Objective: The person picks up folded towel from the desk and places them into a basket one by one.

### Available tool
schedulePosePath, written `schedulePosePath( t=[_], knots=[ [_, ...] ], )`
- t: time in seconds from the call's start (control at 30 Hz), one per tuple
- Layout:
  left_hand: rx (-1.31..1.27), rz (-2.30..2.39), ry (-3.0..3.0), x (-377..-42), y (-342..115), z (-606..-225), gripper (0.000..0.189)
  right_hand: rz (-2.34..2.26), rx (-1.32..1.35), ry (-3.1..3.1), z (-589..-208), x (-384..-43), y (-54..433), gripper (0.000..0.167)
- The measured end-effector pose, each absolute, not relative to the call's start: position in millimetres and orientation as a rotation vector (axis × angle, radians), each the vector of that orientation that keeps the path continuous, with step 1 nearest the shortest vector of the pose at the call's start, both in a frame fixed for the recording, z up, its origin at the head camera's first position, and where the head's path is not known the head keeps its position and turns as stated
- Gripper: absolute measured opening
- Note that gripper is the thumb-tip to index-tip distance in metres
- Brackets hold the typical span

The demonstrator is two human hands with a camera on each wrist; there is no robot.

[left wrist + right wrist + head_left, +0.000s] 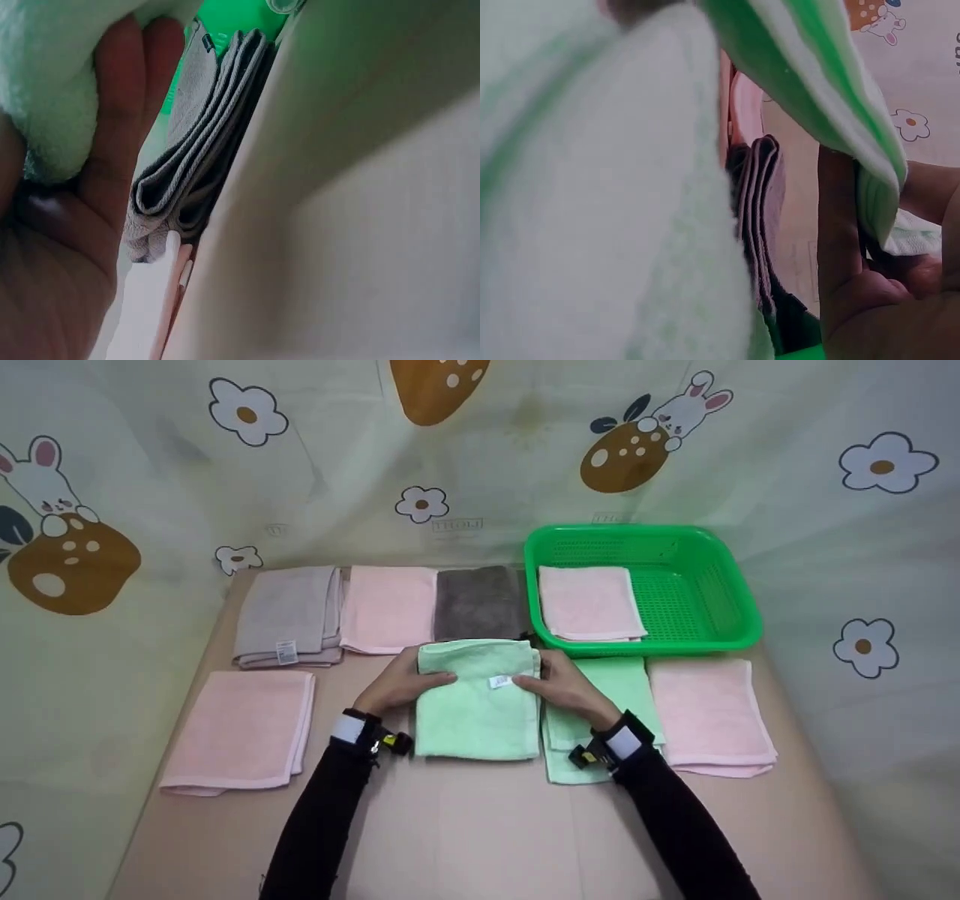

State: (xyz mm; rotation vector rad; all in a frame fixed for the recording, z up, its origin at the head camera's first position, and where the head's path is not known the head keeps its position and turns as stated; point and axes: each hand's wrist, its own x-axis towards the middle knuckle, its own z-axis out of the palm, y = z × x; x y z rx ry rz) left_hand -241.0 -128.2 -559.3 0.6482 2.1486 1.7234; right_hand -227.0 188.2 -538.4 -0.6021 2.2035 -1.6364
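A folded light green towel (478, 720) with a small white tag is held up above the table by both hands. My left hand (401, 682) grips its left edge, thumb on the front and fingers behind. The right hand (566, 686) pinches the right edge the same way, its thumb beside the tag. In the left wrist view, the left fingers (120, 97) lie against the towel's soft fabric. The right wrist view shows the towel's folded layers (877, 176) between the right thumb and fingers. Beneath the right wrist lies another folded green towel (562, 769).
A green basket (697, 649) at the back right contains a folded pink towel (591, 601). Along the back lie a light grey towel (285, 611), a pink towel (390, 607) and a dark grey towel (478, 601). More pink towels lie at left (244, 727) and right (709, 712).
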Motion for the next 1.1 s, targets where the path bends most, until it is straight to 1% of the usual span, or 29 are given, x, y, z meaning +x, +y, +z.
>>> schedulePosePath(
  t=[0.17, 0.33, 0.47, 0.63, 0.73, 0.87, 0.97, 1.1],
  knots=[
    [0.594, 1.756, 2.156, -238.7, -124.8, -548.3, 0.053, -1.692, -0.565, 2.183, -531.0, -222.0, 190.6, 0.036],
    [0.567, 1.792, 2.161, -238.9, -121.3, -528.0, 0.056, -1.729, -0.555, 2.172, -512.9, -219.7, 193.7, 0.036],
    [0.596, 1.817, 2.162, -245.1, -112.0, -506.0, 0.057, -1.767, -0.571, 2.229, -487.9, -230.2, 200.6, 0.037],
    [0.610, 1.891, 2.157, -259.6, -88.6, -478.8, 0.056, -1.790, -0.506, 2.297, -461.8, -246.8, 216.8, 0.040],
    [0.576, 2.006, 2.132, -267.5, -72.6, -471.4, 0.060, -1.802, -0.458, 2.318, -453.7, -253.9, 226.5, 0.042],
    [0.537, 2.206, 2.106, -273.2, -53.6, -472.8, 0.067, -1.804, -0.377, 2.371, -448.7, -261.2, 236.3, 0.043],
    [0.566, 2.191, 2.249, -277.2, -39.3, -474.3, 0.057, -1.796, -0.284, 2.430, -444.3, -266.9, 243.9, 0.044],
    [0.715, 1.918, 2.520, -286.7, -16.8, -469.1, 0.027, -1.823, -0.164, 2.490, -437.2, -276.3, 258.0, 0.044]
  ],
)
